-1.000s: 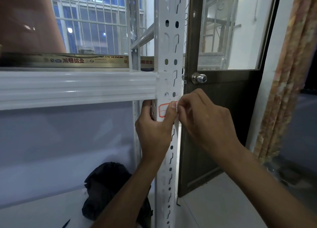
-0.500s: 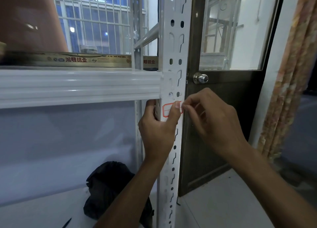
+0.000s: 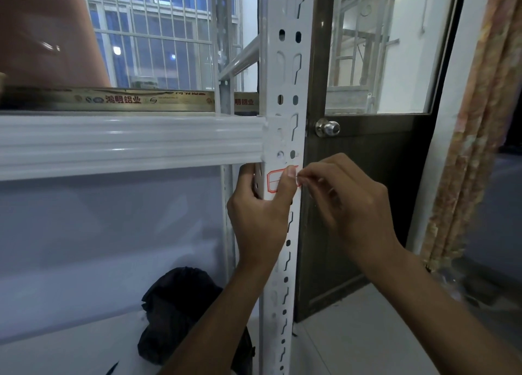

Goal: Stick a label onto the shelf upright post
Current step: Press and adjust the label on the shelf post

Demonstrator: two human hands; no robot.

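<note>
1. Head view: the right fingertips (image 3: pixel 304 179) pinch the right end of the label (image 3: pixel 273 181), a white sticker with a red border, at the right edge of the post (image 3: pixel 285 92). Whether that end is stuck down or lifted, I cannot tell.
2. At 9 o'clock from the pinch and touching it, the left thumb (image 3: pixel 287 180) presses the label flat on the post's front face. The other left fingers curl round the post's left edge.
3. So the left hand (image 3: pixel 260 216) grips the post from 6 o'clock of the label. The right hand (image 3: pixel 350 202) reaches in from 4 o'clock with its fingers curled.
4. Over the last second almost nothing has changed at the fingers. Thumb, pinch and label keep the same spot, just under the joint with the shelf beam (image 3: pixel 127 143). Only the view has drifted a little.
5. My reading is that the label is positioned and is being seated. Its right end probably needs smoothing down, and the hands must let go, before the job counts as done.
6. Further out from the label, the door knob (image 3: pixel 327 127) sits at 1 o'clock, a dark bag (image 3: pixel 180 304) lies low at 7 o'clock, and a curtain (image 3: pixel 480 120) hangs well apart at 2 o'clock.
</note>
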